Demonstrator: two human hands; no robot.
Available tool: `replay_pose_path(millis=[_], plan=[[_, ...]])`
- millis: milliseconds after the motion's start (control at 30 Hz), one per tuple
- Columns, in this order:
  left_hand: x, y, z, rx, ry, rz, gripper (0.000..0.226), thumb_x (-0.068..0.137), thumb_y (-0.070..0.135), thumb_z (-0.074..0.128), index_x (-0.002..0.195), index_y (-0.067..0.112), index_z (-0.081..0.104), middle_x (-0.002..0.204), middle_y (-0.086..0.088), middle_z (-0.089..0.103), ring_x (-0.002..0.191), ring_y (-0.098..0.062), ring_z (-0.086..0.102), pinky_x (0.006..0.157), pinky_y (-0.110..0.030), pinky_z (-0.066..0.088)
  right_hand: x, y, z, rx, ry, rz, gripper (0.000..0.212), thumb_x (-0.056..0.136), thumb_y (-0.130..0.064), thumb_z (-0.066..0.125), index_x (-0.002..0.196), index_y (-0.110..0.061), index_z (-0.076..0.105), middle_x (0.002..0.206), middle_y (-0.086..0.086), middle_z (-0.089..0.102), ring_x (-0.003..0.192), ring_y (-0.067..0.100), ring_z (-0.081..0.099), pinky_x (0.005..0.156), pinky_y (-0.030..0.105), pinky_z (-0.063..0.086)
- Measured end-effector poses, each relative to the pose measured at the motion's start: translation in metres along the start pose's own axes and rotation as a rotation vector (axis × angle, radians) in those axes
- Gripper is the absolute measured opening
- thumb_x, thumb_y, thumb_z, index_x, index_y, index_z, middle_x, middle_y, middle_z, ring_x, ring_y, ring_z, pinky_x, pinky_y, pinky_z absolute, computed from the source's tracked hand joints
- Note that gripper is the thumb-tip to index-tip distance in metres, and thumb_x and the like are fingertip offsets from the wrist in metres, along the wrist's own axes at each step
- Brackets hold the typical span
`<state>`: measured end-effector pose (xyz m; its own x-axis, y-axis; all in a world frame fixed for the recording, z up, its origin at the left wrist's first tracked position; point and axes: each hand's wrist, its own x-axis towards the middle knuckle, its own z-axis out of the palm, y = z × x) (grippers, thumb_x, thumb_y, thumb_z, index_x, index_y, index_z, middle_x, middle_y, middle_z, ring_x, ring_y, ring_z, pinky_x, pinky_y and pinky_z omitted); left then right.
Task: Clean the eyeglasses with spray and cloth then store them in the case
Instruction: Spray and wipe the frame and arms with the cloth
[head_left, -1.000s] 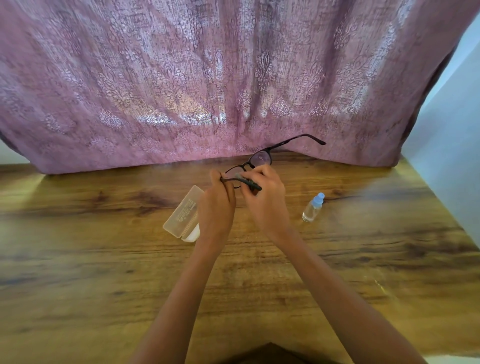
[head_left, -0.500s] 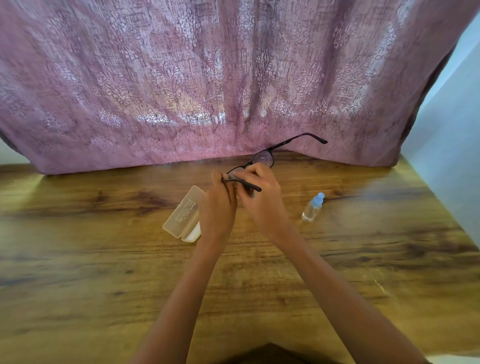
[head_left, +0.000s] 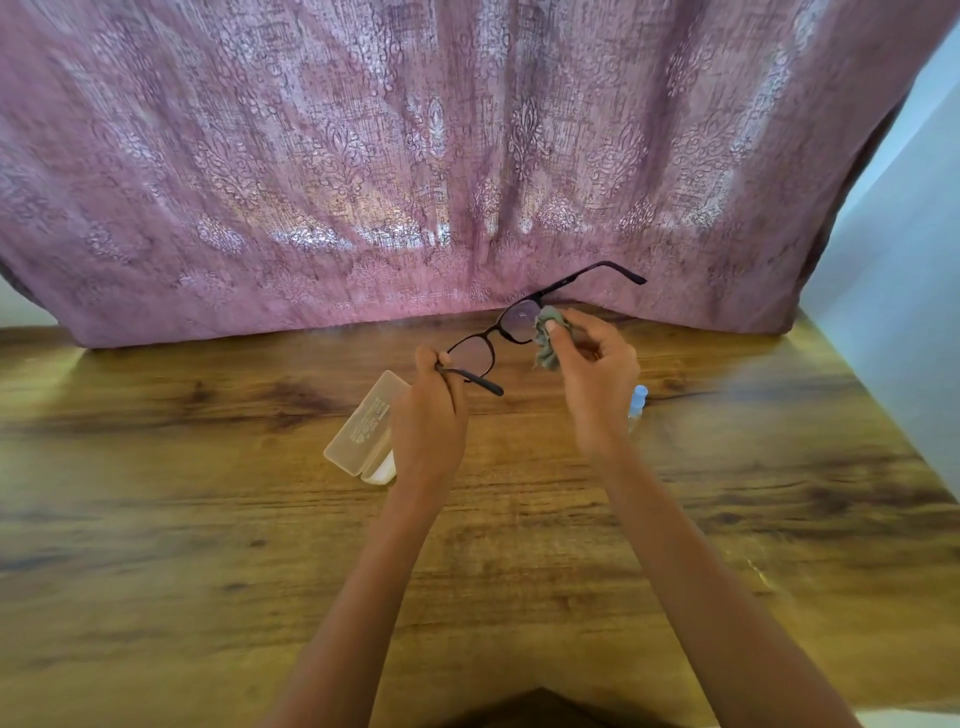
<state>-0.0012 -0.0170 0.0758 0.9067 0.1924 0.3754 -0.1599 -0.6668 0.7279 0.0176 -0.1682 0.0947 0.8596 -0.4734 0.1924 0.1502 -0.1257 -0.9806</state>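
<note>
Both our hands are closed on something: our left hand (head_left: 428, 415) pinches the near temple arm of the dark thin-rimmed eyeglasses (head_left: 511, 332), and our right hand (head_left: 597, 374) is clamped on a crumpled grey-green cleaning cloth (head_left: 546, 338), pressing it against the farther lens. We hold the eyeglasses up in the air above the wide brown wood-grain table (head_left: 208, 545), in front of the mauve patterned curtain (head_left: 363, 156), with the far temple arm sticking out to the right.

From largest risk down: the whole frame hangs from that single thin arm, so a firm rub could, we judge, twist the hinge or lever the glasses out of our pinch and onto the table. Below our left hand lies the pale translucent plastic case (head_left: 363, 428), lid open; a falling frame or a lowered wrist may knock it. Just behind our right wrist stands the small clear spray bottle with a blue cap (head_left: 637, 400), mostly hidden, and a backward sweep could tip it. Smallest, the bunched cloth may smear rather than clear the lens.
</note>
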Motion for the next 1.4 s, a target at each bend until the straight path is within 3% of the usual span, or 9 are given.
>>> replay_pose_path(millis=[100,300,400,533,700,800,933,1100,1400], plan=[[-0.002,0.001,0.001,-0.011,-0.036,0.022,0.008,0.099,0.018,0.037,0.097,0.012,0.042,0.06,-0.008,0.057,0.047,-0.025,0.052,0.04,-0.037,0.041,0.005,-0.002,-0.004,0.084,-0.076,0.117,0.013,0.09,-0.013,0.068,0.095,-0.024,0.073,0.08,0.004,0.075,0.071,0.021,0.071,0.071,0.038,0.059],[-0.007,-0.008,-0.005,-0.053,-0.151,0.091,0.012,0.099,0.02,0.041,0.093,0.009,0.045,0.054,-0.005,0.05,0.042,-0.019,0.043,0.039,-0.035,0.032,0.016,-0.001,-0.01,0.193,-0.162,0.27,0.014,0.086,-0.006,0.072,0.099,-0.008,0.071,0.082,0.001,0.074,0.073,0.006,0.069,0.067,0.021,0.054],[-0.005,-0.027,-0.012,-0.082,-0.375,0.189,0.018,0.096,0.029,0.049,0.089,0.012,0.048,0.062,-0.003,0.055,0.055,-0.02,0.05,0.049,-0.035,0.04,0.021,0.004,-0.014,0.221,-0.186,0.321,0.015,0.083,-0.005,0.074,0.098,-0.009,0.072,0.09,0.009,0.074,0.084,0.016,0.069,0.083,0.033,0.056],[0.014,-0.051,-0.032,-0.012,-0.752,0.154,0.01,0.093,0.023,0.054,0.094,0.03,0.061,0.066,0.011,0.062,0.061,-0.01,0.059,0.058,-0.022,0.049,0.019,0.007,-0.017,0.228,-0.218,0.335,0.017,0.083,-0.003,0.073,0.1,-0.004,0.072,0.092,0.011,0.074,0.081,0.016,0.07,0.073,0.027,0.056],[0.05,-0.038,-0.04,-0.087,-0.688,-0.083,0.033,0.097,0.037,0.047,0.111,0.015,0.067,0.099,-0.001,0.071,0.09,-0.015,0.066,0.079,-0.032,0.051,0.01,0.011,-0.012,0.239,-0.262,0.328,0.014,0.084,-0.002,0.072,0.097,-0.004,0.072,0.083,0.004,0.075,0.074,0.009,0.07,0.062,0.018,0.054],[0.061,-0.019,-0.035,-0.109,-0.777,-0.028,0.052,0.086,0.06,0.054,0.082,0.01,0.068,0.076,-0.011,0.064,0.072,-0.011,0.06,0.07,-0.033,0.043,0.006,0.012,-0.008,0.239,-0.29,0.317,0.013,0.085,-0.002,0.071,0.097,-0.005,0.072,0.083,0.004,0.075,0.074,0.01,0.07,0.063,0.019,0.054],[0.066,-0.008,-0.027,-0.162,-0.782,-0.057,0.014,0.087,0.035,0.066,0.074,0.036,0.07,0.069,0.018,0.064,0.075,-0.002,0.064,0.075,-0.023,0.048,0.005,0.012,-0.007,0.237,-0.283,0.297,0.014,0.085,-0.002,0.071,0.099,-0.003,0.071,0.084,0.004,0.075,0.075,0.01,0.07,0.066,0.021,0.055],[0.063,-0.001,-0.025,-0.217,-0.828,-0.108,0.009,0.088,0.026,0.066,0.083,0.026,0.073,0.066,0.015,0.064,0.07,0.007,0.058,0.069,-0.016,0.041,0.002,0.016,-0.007,0.226,-0.268,0.301,0.011,0.085,-0.001,0.07,0.094,-0.006,0.071,0.08,0.002,0.075,0.074,0.009,0.071,0.065,0.022,0.057],[0.057,-0.006,-0.009,-0.111,-0.687,-0.153,0.013,0.087,0.02,0.066,0.091,0.011,0.075,0.085,-0.008,0.073,0.081,-0.018,0.066,0.078,-0.035,0.052,-0.002,0.041,0.0,-0.512,-0.207,-0.562,0.016,0.086,-0.012,0.072,0.099,-0.003,0.074,0.089,0.005,0.062,0.075,0.011,0.055,0.068,0.01,0.043]])
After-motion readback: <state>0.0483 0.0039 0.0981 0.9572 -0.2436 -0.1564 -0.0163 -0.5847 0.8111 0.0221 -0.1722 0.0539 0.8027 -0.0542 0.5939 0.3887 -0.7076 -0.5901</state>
